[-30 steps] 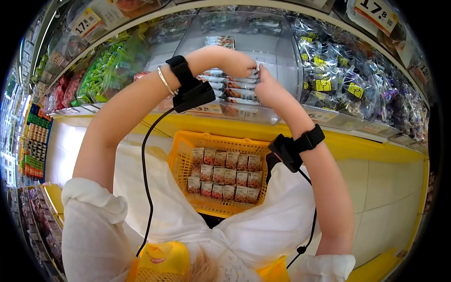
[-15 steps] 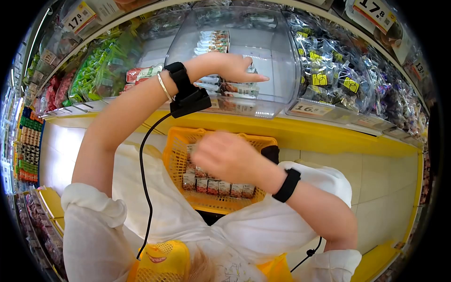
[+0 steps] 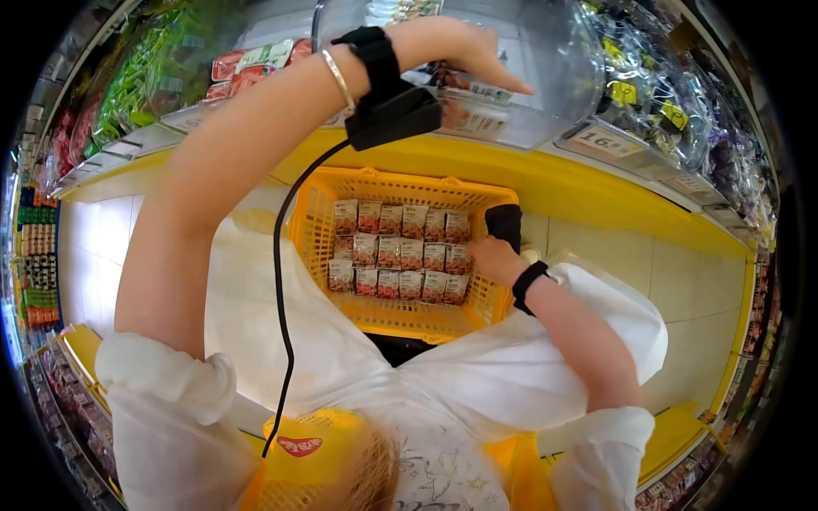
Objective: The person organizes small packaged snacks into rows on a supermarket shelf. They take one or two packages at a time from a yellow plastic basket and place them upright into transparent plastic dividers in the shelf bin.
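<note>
My left hand (image 3: pixel 467 49) is over the clear plastic shelf bin (image 3: pixel 558 94), with its thumb stretched out and some fingers hidden behind it. Dark-printed packets (image 3: pixel 469 83) lie just below that hand. A yellow basket (image 3: pixel 400 324) stands between my knees and holds several small white-and-red packets (image 3: pixel 411 255) in three rows. Inside its right side, my right hand (image 3: pixel 498 259) has its fingers curled together at the edge of the rightmost packet in the middle row (image 3: pixel 457 258).
Green packets (image 3: pixel 141 85) and red-and-white packs (image 3: pixel 256 64) fill bins at the left. Dark bags with yellow labels (image 3: pixel 648 102) lie at the right. A yellow shelf base (image 3: pixel 596 189) runs behind the basket. A black cable (image 3: pixel 281 281) hangs from my left wrist.
My right hand has moved from over the basket's middle to its right side, uncovering the packet rows. The view has shifted down; my left hand is still over the clear bin.
</note>
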A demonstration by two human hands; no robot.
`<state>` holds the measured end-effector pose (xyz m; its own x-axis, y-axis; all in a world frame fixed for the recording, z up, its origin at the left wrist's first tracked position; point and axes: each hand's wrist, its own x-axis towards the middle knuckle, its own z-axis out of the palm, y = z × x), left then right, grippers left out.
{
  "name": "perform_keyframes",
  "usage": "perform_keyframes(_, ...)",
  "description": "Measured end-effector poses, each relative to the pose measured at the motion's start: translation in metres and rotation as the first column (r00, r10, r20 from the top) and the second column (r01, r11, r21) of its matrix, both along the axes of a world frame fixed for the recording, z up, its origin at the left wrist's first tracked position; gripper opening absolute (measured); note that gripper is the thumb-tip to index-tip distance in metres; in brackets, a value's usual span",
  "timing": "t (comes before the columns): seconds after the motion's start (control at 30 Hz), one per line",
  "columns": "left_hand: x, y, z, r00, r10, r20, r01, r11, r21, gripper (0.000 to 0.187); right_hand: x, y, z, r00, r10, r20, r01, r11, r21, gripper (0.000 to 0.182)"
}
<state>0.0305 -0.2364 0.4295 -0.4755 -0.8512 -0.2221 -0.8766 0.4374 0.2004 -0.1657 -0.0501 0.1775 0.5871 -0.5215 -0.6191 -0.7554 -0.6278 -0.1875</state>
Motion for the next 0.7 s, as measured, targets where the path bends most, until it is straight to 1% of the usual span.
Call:
perform_keyframes(0.03,0.001,0.0,0.0,1.0,-0.022,-0.01,0.021,0.999,-0.043,0.097,0.006,-0.003,-0.011,1.0,0.004,0.002,-0.004,1.0,0.005,0.037)
perform_keyframes(0.07,0.002,-0.001,-0.001,0.999,-0.043,-0.018,0.041,0.996,-0.085,0.1,0.013,-0.004,-0.023,0.991,-0.114,0.074,0.119,0.991,-0.062,0.038)
perform_keyframes(0.1,0.002,0.001,-0.001,0.999,-0.037,-0.028,0.034,0.995,-0.096,0.096,0.02,-0.005,-0.035,0.962,-0.226,0.153,0.245,0.962,-0.118,0.039)
perform_keyframes(0.13,0.0,0.005,0.002,0.999,-0.031,-0.025,0.028,0.995,-0.091,0.096,0.027,-0.006,-0.056,0.963,-0.22,0.154,0.239,0.965,-0.113,0.039)
perform_keyframes(0.2,-0.003,0.009,0.006,0.996,0.084,0.004,-0.084,0.996,-0.037,0.092,0.041,-0.006,-0.094,0.919,-0.191,0.346,0.295,0.914,-0.279,0.04)
perform_keyframes(0.23,-0.006,0.0,-0.003,0.996,0.091,0.011,-0.09,0.995,-0.03,0.092,0.054,-0.004,-0.096,0.906,-0.254,0.338,0.341,0.911,-0.232,0.041)
perform_keyframes(0.27,-0.011,-0.009,-0.014,0.995,0.099,-0.014,-0.1,0.995,-0.027,0.092,0.064,-0.001,-0.098,0.906,-0.254,0.34,0.339,0.914,-0.222,0.041)
perform_keyframes(0.33,-0.013,-0.013,-0.017,0.993,0.112,-0.034,-0.113,0.993,-0.025,0.092,0.08,-0.002,-0.105,0.892,-0.295,0.342,0.354,0.927,-0.122,0.044)
perform_keyframes(0.37,-0.015,-0.015,-0.018,0.992,0.123,-0.013,-0.123,0.992,-0.008,0.092,0.088,-0.002,-0.109,0.876,-0.279,0.394,0.366,0.916,-0.164,0.044)
perform_keyframes(0.4,-0.016,-0.012,-0.014,0.991,0.132,0.007,-0.132,0.991,0.007,0.091,0.096,-0.001,-0.12,0.875,-0.277,0.397,0.364,0.917,-0.163,0.044)
perform_keyframes(0.43,-0.013,-0.002,-0.006,0.991,0.134,0.01,-0.134,0.991,0.006,0.091,0.106,0.002,-0.129,0.778,-0.401,0.484,0.523,0.84,-0.144,0.047)
perform_keyframes(0.47,-0.006,0.007,0.002,0.997,0.076,0.027,-0.075,0.996,-0.053,0.088,0.115,-0.001,-0.137,0.656,-0.5,0.565,0.661,0.742,-0.112,0.05)
perform_keyframes(0.5,0.0,0.013,0.007,0.999,0.018,0.05,-0.013,0.994,-0.11,0.085,0.125,-0.007,-0.122,0.413,-0.792,0.45,0.801,0.551,0.235,0.057)
perform_keyframes(0.53,0.001,0.014,0.007,0.998,0.021,0.053,-0.015,0.994,-0.112,0.085,0.134,-0.006,-0.138,0.413,-0.79,0.453,0.799,0.553,0.237,0.057)
perform_keyframes(0.6,0.002,0.01,0.012,1.0,0.011,0.025,-0.013,0.998,0.062,0.084,0.148,-0.006,-0.163,0.232,-0.867,0.441,0.892,0.37,0.26,0.064)
perform_keyframes(0.63,0.003,0.01,0.006,1.0,-0.019,0.014,0.02,0.999,-0.048,0.085,0.156,-0.005,-0.157,0.335,-0.83,0.447,0.906,0.414,0.091,0.069)
perform_keyframes(0.67,0.007,0.01,0.006,0.998,-0.049,-0.029,0.047,0.998,-0.048,0.083,0.154,-0.007,-0.174,0.347,-0.838,0.42,0.902,0.421,0.094,0.073)
perform_keyframes(0.7,0.003,0.013,0.01,0.999,-0.038,0.03,0.04,0.997,-0.061,0.081,0.155,-0.01,-0.133,0.297,-0.882,0.365,0.912,0.376,0.166,0.075)
